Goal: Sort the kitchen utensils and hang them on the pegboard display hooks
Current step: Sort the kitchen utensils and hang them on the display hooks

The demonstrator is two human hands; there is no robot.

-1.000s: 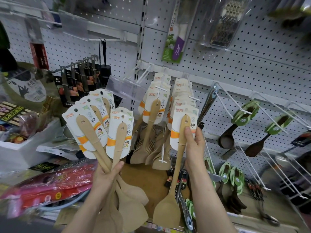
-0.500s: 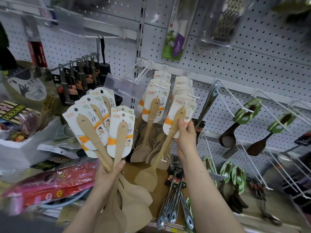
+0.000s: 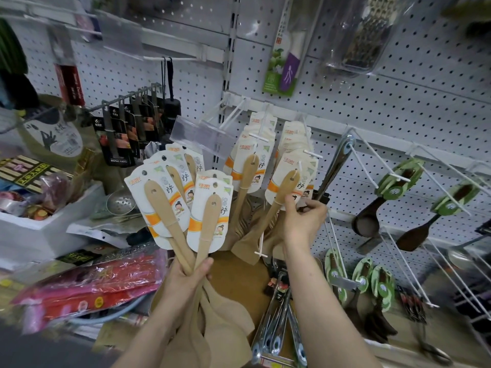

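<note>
Head view: our right hand (image 3: 300, 224) pinches a carded wooden spatula (image 3: 285, 188) by its handle, its hole on a white hook (image 3: 299, 166). At seven o'clock from it, left hand (image 3: 186, 277) fingers wrap the other spatulas (image 3: 164, 208). We judge these light and stiff, with flimsy cards, so hold them by the handles.

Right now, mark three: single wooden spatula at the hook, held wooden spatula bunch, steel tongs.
single wooden spatula (image 3: 286, 188): head view, handle below the hang hole.
wooden spatula bunch (image 3: 162, 208): head view, front spatula's handle.
steel tongs (image 3: 275, 328): head view, middle of the metal legs.
</note>
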